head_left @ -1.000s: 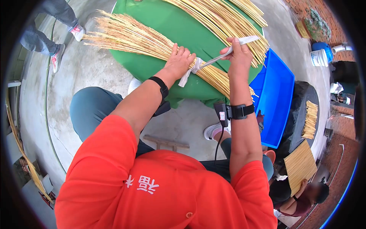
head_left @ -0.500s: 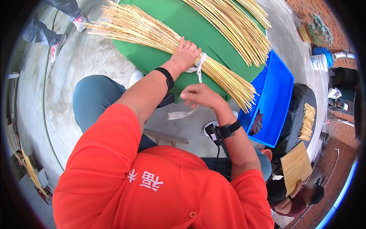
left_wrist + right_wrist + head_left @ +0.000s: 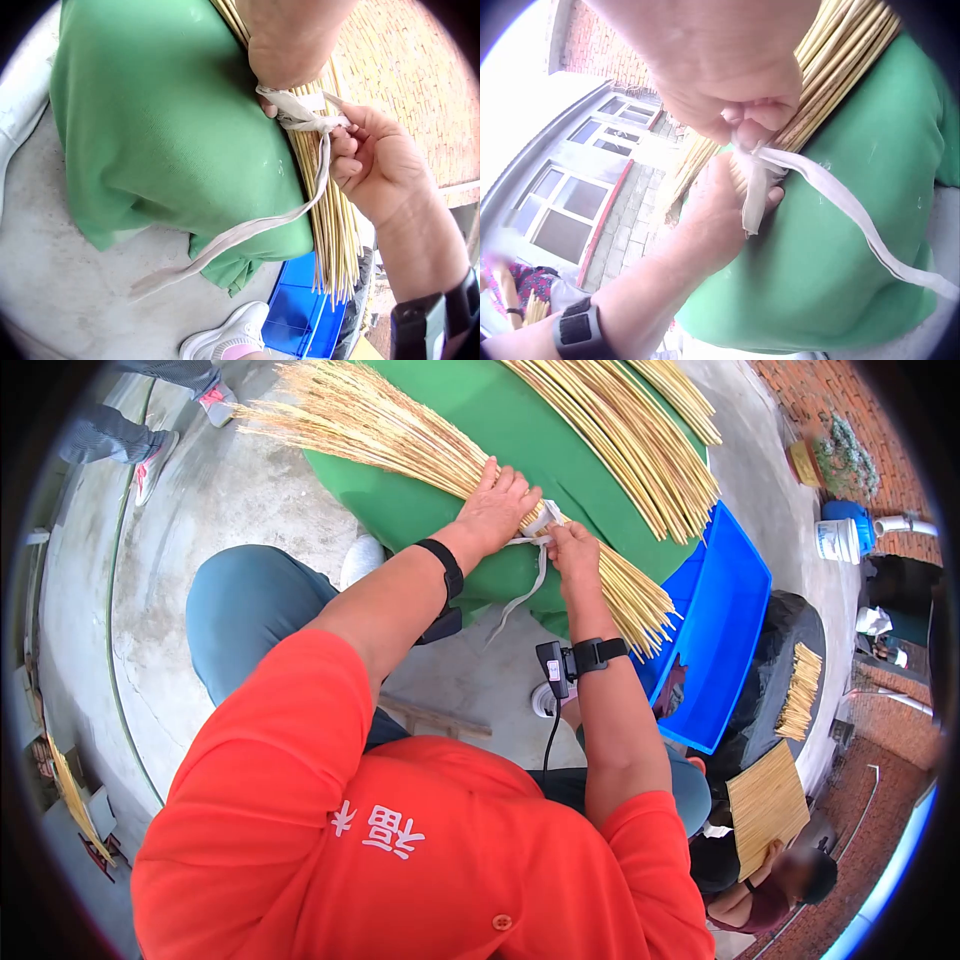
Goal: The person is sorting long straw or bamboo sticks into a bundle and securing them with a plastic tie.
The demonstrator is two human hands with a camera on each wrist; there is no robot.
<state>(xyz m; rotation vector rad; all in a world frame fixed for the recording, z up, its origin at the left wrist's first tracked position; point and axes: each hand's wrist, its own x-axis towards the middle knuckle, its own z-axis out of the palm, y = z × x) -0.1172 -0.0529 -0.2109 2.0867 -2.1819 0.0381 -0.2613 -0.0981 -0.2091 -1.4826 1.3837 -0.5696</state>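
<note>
A bundle of long straw-coloured stalks (image 3: 632, 598) with feathery heads lies slantwise over a green cloth (image 3: 470, 410). A white cloth strip (image 3: 232, 234) is wound round the bundle, its long tail hanging past the cloth's edge. My left hand (image 3: 497, 512) grips the bundle right beside the wrap, fingers across the top and thumb at the near side. On the other side of the wrap, my right hand (image 3: 576, 560) pinches the strip at the crossing with thumb and fingertips. A short end of the strip shows below the crossing in the right wrist view.
More stalks (image 3: 620, 445) lie along the far side of the green cloth. A blue plastic tub (image 3: 735, 610) stands at the right, with a black-covered surface (image 3: 800, 615) beyond it. Another person (image 3: 775, 890) holds a stalk mat (image 3: 768, 805). Someone's legs (image 3: 115, 435) are at upper left.
My right hand first held the strip out to the upper right, then swung down towards me, and is now back at the wrap, pinching the strip. My left hand stays on the bundle.
</note>
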